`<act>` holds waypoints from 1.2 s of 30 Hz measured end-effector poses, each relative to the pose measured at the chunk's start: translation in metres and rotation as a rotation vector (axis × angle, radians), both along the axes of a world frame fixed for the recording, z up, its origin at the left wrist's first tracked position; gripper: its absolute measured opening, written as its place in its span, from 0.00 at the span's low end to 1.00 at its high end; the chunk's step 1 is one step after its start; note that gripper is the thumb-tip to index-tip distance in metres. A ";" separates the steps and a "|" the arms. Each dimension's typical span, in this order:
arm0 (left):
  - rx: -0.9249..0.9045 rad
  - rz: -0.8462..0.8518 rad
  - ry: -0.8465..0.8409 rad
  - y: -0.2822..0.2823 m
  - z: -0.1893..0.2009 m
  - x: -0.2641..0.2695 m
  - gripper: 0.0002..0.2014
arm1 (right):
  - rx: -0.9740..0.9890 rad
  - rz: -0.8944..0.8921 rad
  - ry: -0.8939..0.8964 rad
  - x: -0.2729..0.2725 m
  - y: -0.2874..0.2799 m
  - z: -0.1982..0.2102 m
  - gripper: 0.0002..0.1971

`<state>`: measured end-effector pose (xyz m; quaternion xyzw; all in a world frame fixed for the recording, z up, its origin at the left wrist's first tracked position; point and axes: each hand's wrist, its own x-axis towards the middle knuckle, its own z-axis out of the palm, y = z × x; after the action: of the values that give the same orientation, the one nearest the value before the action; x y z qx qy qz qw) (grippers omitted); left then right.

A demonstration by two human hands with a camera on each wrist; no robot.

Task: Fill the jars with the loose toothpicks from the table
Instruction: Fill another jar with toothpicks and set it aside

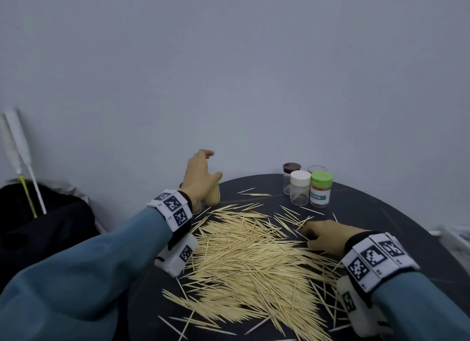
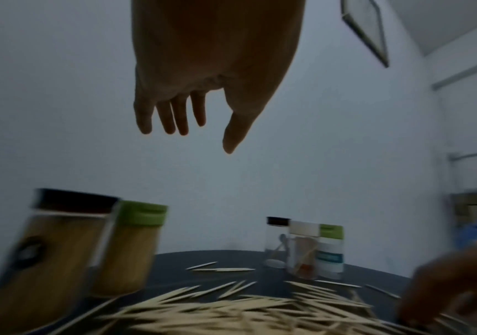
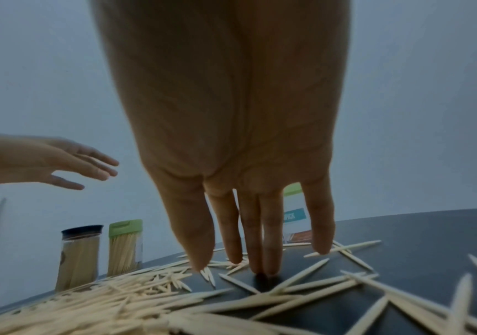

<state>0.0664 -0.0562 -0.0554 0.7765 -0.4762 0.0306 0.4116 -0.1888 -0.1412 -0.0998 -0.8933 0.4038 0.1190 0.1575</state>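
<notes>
A big heap of loose toothpicks covers the middle of the round dark table. My left hand hovers open and holds nothing, above two full jars at the table's back left: a dark-lidded jar and a green-lidded jar. My right hand lies flat at the heap's right edge, its straight fingers pressing down on the table among scattered toothpicks. At the back right stand a brown-lidded jar, a white-lidded jar with a few picks in it and a labelled green-lidded jar.
A lidless clear jar stands behind the green-lidded one. A black bag and white rods sit left of the table against the wall. Stray toothpicks lie between the two jar groups.
</notes>
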 end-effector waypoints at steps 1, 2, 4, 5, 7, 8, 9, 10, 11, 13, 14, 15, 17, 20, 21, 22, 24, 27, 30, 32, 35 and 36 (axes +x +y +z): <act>0.005 -0.067 -0.002 -0.006 0.001 -0.013 0.26 | 0.000 -0.013 0.002 -0.002 -0.001 0.000 0.21; 0.016 -0.127 -0.006 -0.015 0.001 -0.025 0.25 | -0.006 -0.026 0.005 -0.004 -0.003 0.001 0.20; 0.047 -0.232 -0.019 -0.035 -0.003 -0.051 0.24 | -0.018 -0.048 0.014 -0.007 -0.005 0.001 0.20; 0.071 -0.274 -0.019 -0.046 -0.005 -0.063 0.24 | -0.018 -0.053 0.019 -0.008 -0.007 0.001 0.20; 0.123 -0.338 0.001 -0.070 -0.010 -0.084 0.24 | -0.015 -0.053 0.024 -0.009 -0.009 0.001 0.19; 0.145 -0.366 0.019 -0.081 -0.012 -0.092 0.24 | -0.011 -0.053 0.020 -0.010 -0.011 0.001 0.19; 0.162 -0.392 0.029 -0.092 -0.015 -0.099 0.24 | -0.007 -0.054 0.014 -0.010 -0.012 0.000 0.19; 0.181 -0.412 0.023 -0.102 -0.017 -0.105 0.25 | -0.006 -0.054 0.008 -0.010 -0.014 0.000 0.18; 0.208 -0.425 -0.003 -0.111 -0.019 -0.109 0.26 | -0.007 -0.054 0.005 -0.009 -0.016 -0.001 0.18; 0.282 -0.425 -0.090 -0.126 -0.022 -0.114 0.28 | -0.011 -0.051 -0.001 -0.009 -0.019 -0.003 0.19; 0.320 -0.419 -0.128 -0.133 -0.024 -0.114 0.29 | -0.014 -0.047 -0.004 -0.008 -0.021 -0.004 0.19; 0.356 -0.415 -0.163 -0.138 -0.026 -0.113 0.30 | -0.019 -0.041 -0.006 -0.008 -0.022 -0.005 0.19; 0.417 -0.402 -0.220 -0.147 -0.031 -0.109 0.31 | -0.028 -0.031 -0.014 -0.007 -0.023 -0.005 0.18; 0.430 -0.378 -0.260 -0.151 -0.037 -0.105 0.31 | -0.041 -0.025 -0.022 -0.006 -0.025 -0.005 0.17; 0.415 -0.372 -0.274 -0.151 -0.038 -0.105 0.31 | -0.043 -0.026 -0.022 -0.006 -0.026 -0.005 0.17; 0.396 -0.374 -0.284 -0.151 -0.040 -0.105 0.31 | -0.043 -0.027 -0.023 -0.006 -0.026 -0.005 0.17; 0.363 -0.374 -0.289 -0.150 -0.042 -0.105 0.30 | -0.046 -0.033 -0.020 -0.005 -0.027 -0.006 0.17; 0.306 -0.345 -0.271 -0.148 -0.045 -0.105 0.27 | -0.047 -0.044 -0.015 -0.005 -0.028 -0.008 0.17; 0.260 -0.333 -0.233 -0.146 -0.046 -0.108 0.25 | -0.053 -0.043 -0.012 -0.005 -0.028 -0.009 0.17; 0.255 -0.342 -0.203 -0.147 -0.046 -0.110 0.25 | -0.056 -0.034 -0.011 -0.004 -0.028 -0.009 0.17; 0.269 -0.338 -0.119 -0.147 -0.045 -0.111 0.31 | -0.056 -0.029 -0.013 -0.004 -0.028 -0.009 0.18; 0.266 -0.337 -0.093 -0.146 -0.044 -0.111 0.32 | -0.053 -0.029 -0.012 -0.004 -0.028 -0.009 0.18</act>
<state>-0.0445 -0.2025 -0.0990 0.7312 -0.6174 -0.0658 0.2824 -0.1932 -0.1692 -0.1085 -0.8920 0.4186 0.1004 0.1378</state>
